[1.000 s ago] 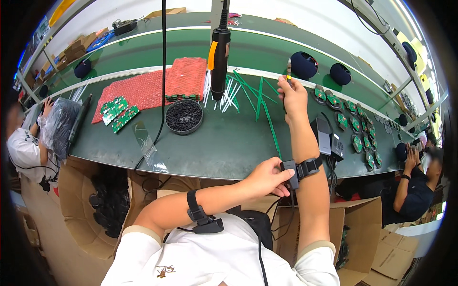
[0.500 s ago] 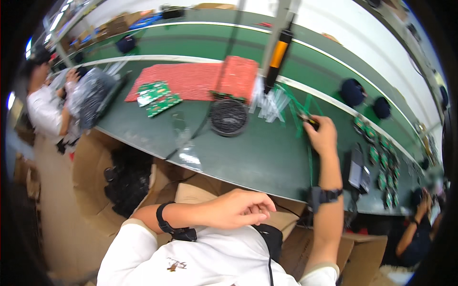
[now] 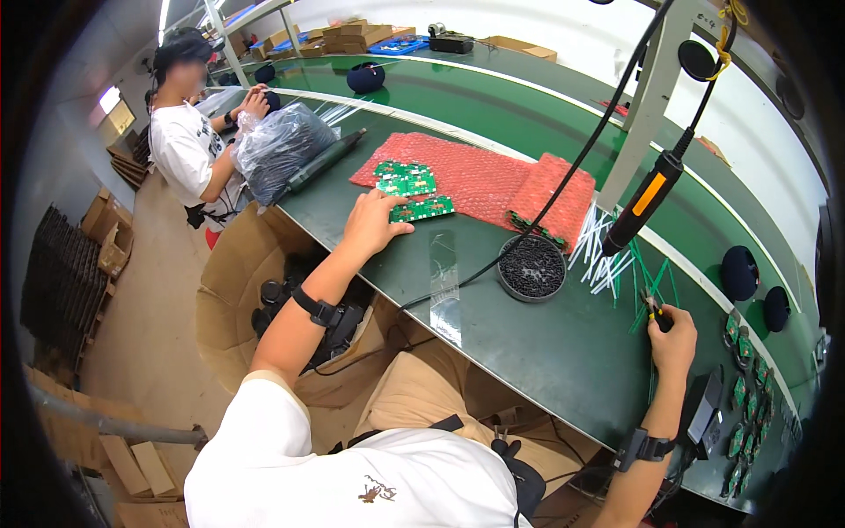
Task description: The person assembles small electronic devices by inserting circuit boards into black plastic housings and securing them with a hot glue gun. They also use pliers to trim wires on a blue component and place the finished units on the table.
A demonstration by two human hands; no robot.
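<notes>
My left hand (image 3: 374, 222) has its thumb and fingers closed about the left end of a green circuit board panel (image 3: 427, 209). More green circuit boards (image 3: 405, 179) lie just beyond, on red bubble wrap (image 3: 475, 187). My right hand (image 3: 673, 339) grips a pair of small cutting pliers (image 3: 655, 310) with black and yellow handles. Their jaws point away from me, over green strips (image 3: 641, 286) on the bench. White strips (image 3: 600, 251) lie to the left of these. A round black tub (image 3: 532, 267) of small black parts stands between my hands.
An electric screwdriver (image 3: 650, 201) hangs over the green bench (image 3: 519, 352). Its black cord crosses the bench. Wired circuit boards (image 3: 748, 405) lie at the right. Below the bench edge stands a cardboard box (image 3: 233, 282) with black parts. A co-worker (image 3: 180, 145) handles a plastic bag (image 3: 282, 150) at the left.
My left hand has gone from in front of my body out to the circuit boards and taken hold of one panel. My right hand keeps the pliers. The view has swung left.
</notes>
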